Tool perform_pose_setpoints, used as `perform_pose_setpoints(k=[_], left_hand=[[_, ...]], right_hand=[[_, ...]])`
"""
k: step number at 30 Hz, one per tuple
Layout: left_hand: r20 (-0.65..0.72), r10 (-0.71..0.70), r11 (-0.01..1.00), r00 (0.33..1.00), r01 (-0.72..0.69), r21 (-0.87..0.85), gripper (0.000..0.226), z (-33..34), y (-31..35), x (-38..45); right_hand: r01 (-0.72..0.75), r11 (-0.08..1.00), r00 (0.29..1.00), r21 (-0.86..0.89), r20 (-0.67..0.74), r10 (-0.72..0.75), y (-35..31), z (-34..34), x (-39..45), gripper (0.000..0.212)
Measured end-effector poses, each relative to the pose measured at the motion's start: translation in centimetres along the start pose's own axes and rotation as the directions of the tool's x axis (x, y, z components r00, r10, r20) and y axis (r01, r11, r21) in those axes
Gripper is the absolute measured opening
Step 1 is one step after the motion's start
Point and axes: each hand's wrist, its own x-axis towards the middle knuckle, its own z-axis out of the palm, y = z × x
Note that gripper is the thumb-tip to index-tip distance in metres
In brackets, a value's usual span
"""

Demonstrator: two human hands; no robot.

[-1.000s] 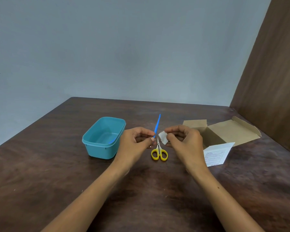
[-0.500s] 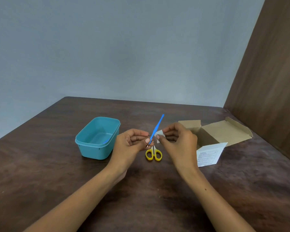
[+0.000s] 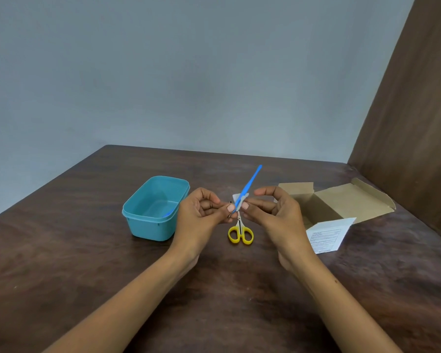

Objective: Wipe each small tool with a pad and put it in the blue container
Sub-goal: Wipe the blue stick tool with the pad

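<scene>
Contact now made — our right hand (image 3: 278, 212) pinches white pad (image 3: 237, 198) around slim blue plastic tool (image 3: 248, 186), our left hand (image 3: 201, 215) pinching its base; wiping begins.

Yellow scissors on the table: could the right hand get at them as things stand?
Probably not right away. The yellow scissors lie in the open just below the right hand, but that hand is pinching the white pad against the blue tool.

There is one view only, worn on the person's head, looking forward and down over the dark table (image 3: 61, 250). It sits close above both forearms and faces the grey wall (image 3: 189, 72).
</scene>
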Motion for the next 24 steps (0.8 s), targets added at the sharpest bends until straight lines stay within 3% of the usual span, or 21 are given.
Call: perform_pose_setpoints(k=[5,12,20,24], left_hand=[[0.018,-0.004,0.999,1.0,0.003,0.049,0.018,0.01,0.08,-0.04],[0.169,-0.158,0.987,0.973,0.149,0.066,0.016,0.09,-0.2,-0.22],[0.148,0.099,0.941,0.984,-0.141,0.308,0.01,-0.15,-0.39,-0.17],[0.169,0.139,0.919,0.976,-0.191,0.345,0.008,-0.25,-0.34,-0.03]], right_hand=[[-0.002,1.0,1.0,-0.002,-0.024,0.002,-0.01,-0.13,0.06,0.034],[0.02,0.998,0.994,0.052,-0.112,-0.014,0.19,-0.11,0.44,0.035],[-0.037,0.998,0.999,0.055,-0.026,0.038,0.01,-0.09,0.21,0.034],[-0.076,0.995,0.997,0.063,0.0,0.076,-0.07,-0.14,0.2,0.03]])
